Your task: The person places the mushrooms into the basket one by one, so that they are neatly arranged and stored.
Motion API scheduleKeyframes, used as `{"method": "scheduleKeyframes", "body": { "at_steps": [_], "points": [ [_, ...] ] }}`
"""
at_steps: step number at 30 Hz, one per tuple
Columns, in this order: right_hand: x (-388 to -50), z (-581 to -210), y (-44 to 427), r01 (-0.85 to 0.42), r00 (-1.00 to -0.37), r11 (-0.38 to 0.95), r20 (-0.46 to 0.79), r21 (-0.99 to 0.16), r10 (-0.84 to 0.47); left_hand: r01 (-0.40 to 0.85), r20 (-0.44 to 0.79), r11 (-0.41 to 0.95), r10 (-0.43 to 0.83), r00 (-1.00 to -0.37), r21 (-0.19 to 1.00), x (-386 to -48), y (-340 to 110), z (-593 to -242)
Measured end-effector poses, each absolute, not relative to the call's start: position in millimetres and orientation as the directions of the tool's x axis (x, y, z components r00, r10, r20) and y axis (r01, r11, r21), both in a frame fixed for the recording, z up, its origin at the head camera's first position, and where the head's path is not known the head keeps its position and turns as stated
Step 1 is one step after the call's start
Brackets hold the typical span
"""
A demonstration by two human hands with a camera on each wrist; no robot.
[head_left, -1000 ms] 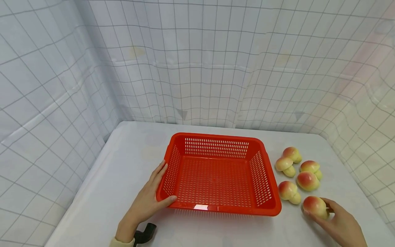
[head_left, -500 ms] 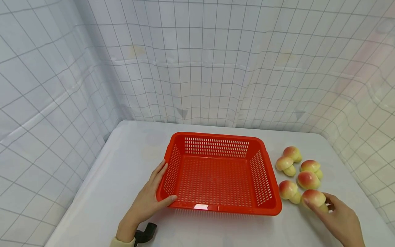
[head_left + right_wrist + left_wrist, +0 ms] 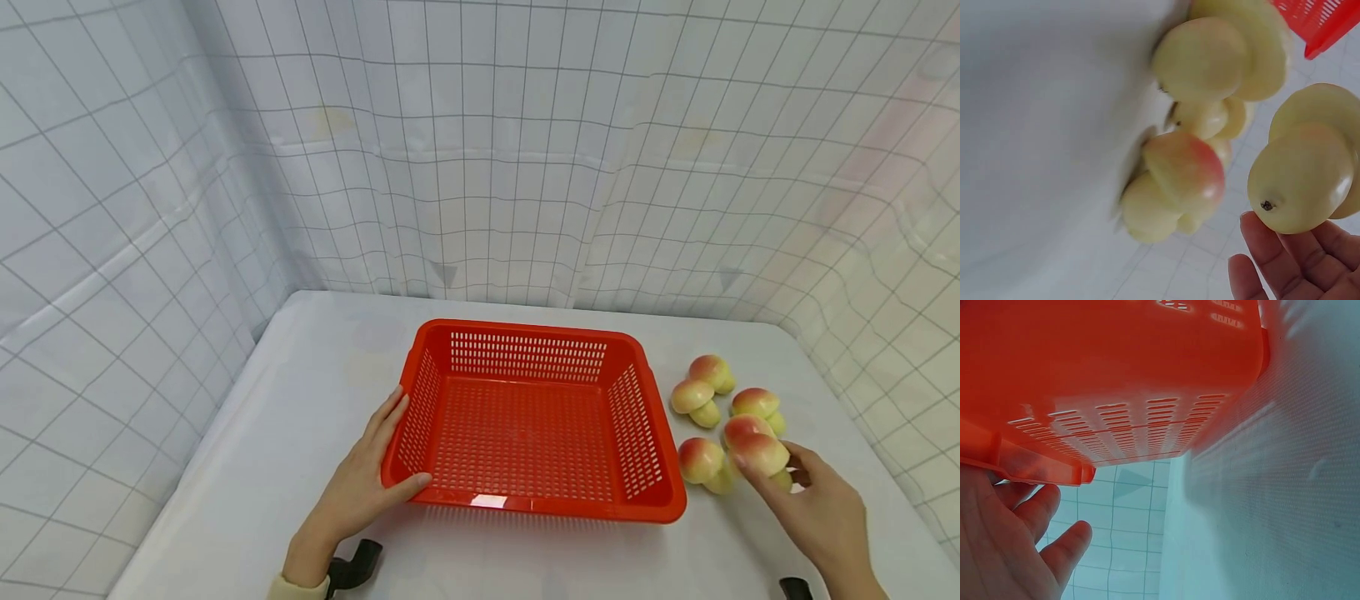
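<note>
A red slotted plastic basket [image 3: 570, 507] stands mid-table. My left hand [image 3: 356, 483] rests at its near left corner, thumb along the front rim and fingers against the left side; the left wrist view has the fingers [image 3: 1069, 547] fairly straight beside the basket wall [image 3: 1116, 369]. With my right hand [image 3: 821, 508] I hold an artificial mushroom [image 3: 761, 457], its cap red and yellow, above the table. In the right wrist view its pale round stem [image 3: 1300, 181] shows above my fingertips. Several more such mushrooms [image 3: 700, 461] lie right of the basket; the held one partly hides another [image 3: 744, 429].
The white-covered table [image 3: 315, 383] is bordered by white grid-patterned curtains [image 3: 510, 167]. A black strap or mount piece [image 3: 356, 567] sits by the left wrist, and another black piece [image 3: 795, 587] shows near the right wrist.
My right hand has lifted the mushroom from the table and moved it away from me, so it now overlaps the one behind. The left hand and basket have stayed in place.
</note>
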State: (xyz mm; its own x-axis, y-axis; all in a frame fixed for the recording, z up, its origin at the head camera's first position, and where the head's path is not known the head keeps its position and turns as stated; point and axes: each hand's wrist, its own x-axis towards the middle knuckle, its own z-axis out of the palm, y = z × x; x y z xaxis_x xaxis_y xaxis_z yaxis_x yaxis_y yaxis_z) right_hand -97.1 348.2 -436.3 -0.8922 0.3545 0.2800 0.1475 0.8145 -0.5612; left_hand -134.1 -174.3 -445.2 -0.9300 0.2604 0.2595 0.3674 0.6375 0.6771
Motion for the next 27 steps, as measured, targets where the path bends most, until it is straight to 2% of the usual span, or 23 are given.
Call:
{"method": "scheduleKeyframes", "body": {
  "at_steps": [19,27],
  "points": [
    [-133,-398,313,0.021,-0.934,0.784,0.267,-0.621,0.237,0.348,0.239,0.613,0.256,-0.937,0.709,-132,-173,-445],
    [-149,-379,299,0.006,-0.959,0.781,0.219,-0.624,0.182,0.339,0.231,0.607,0.252,-0.940,0.719,-132,-174,-444]
  ]
}}
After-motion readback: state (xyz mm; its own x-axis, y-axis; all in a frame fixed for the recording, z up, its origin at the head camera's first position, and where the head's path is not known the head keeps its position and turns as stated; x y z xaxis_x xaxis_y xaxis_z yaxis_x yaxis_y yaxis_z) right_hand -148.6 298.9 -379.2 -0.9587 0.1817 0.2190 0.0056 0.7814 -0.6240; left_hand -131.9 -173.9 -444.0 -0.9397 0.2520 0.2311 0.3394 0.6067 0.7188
